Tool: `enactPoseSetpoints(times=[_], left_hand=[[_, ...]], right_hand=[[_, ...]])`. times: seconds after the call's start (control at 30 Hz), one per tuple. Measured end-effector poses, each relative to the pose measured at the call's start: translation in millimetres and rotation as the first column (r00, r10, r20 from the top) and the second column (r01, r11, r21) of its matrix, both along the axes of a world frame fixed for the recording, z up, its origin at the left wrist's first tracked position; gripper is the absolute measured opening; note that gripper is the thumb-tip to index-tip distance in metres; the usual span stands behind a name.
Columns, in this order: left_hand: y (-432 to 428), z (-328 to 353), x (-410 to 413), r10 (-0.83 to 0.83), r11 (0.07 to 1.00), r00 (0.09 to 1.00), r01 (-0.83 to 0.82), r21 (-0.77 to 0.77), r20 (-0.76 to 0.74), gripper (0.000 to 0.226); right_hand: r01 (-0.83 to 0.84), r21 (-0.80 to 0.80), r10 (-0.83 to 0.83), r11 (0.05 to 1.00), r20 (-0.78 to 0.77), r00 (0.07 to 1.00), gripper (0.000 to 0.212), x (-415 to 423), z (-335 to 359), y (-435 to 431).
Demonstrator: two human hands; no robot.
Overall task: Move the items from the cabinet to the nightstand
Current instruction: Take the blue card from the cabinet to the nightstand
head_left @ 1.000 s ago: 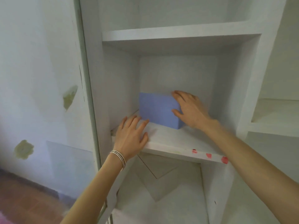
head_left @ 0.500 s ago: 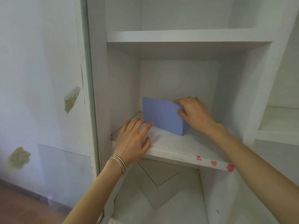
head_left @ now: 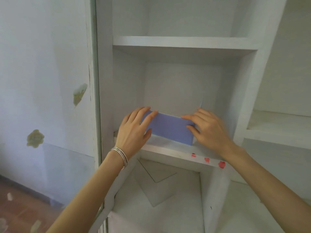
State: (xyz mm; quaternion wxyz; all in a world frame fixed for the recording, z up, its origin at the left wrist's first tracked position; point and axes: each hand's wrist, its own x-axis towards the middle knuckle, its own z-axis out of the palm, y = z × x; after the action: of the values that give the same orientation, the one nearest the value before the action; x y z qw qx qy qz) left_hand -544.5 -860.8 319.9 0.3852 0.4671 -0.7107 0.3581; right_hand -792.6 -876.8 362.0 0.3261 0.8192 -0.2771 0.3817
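Head view shows me both hands clasping the blue box on the cabinet shelf, left hand and right hand fingers wrapped on its ends.

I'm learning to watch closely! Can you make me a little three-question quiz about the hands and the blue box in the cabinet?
1. True or false: both hands touch the blue box.
2. Which wrist wears the silver bracelets: A left, B right?
3. What colour are the marks on the shelf edge?

Key:
1. True: the left hand grips one end, the right hand the other.
2. A.
3. Red.
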Motion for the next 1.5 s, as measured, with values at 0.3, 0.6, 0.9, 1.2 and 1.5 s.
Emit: enactPoseSetpoints(times=[0.3,0.6,0.9,1.2,1.5], left_hand=[[-2,24,-4,-0.014,0.968,0.991,0.047,-0.247,0.132,0.022],[0,56,-3,-0.092,0.878,0.975,0.176,-0.446,0.204,0.027],[46,44,0,-0.135,0.813,0.956,0.258,-0.523,0.261,0.022],[123,7,0,-0.120,0.900,0.908,0.270,-0.343,0.400,0.013],[280,-96,36,0.380,0.918,0.865,-0.396,-0.020,0.328,0.030]], right_hand=[[-0.025,-0.017,0.022,1.000,-0.168,0.985,0.029,-25,-7,42],[0.036,0.111,-0.031,0.993,-0.053,0.998,0.034,-26,0,39],[-0.091,0.255,0.050,0.963,0.163,0.985,0.047,-7,17,26],[-0.545,0.710,0.288,0.446,0.463,0.838,0.039,27,22,50],[-0.445,0.783,0.473,0.435,0.222,0.853,0.014,54,-51,103]])
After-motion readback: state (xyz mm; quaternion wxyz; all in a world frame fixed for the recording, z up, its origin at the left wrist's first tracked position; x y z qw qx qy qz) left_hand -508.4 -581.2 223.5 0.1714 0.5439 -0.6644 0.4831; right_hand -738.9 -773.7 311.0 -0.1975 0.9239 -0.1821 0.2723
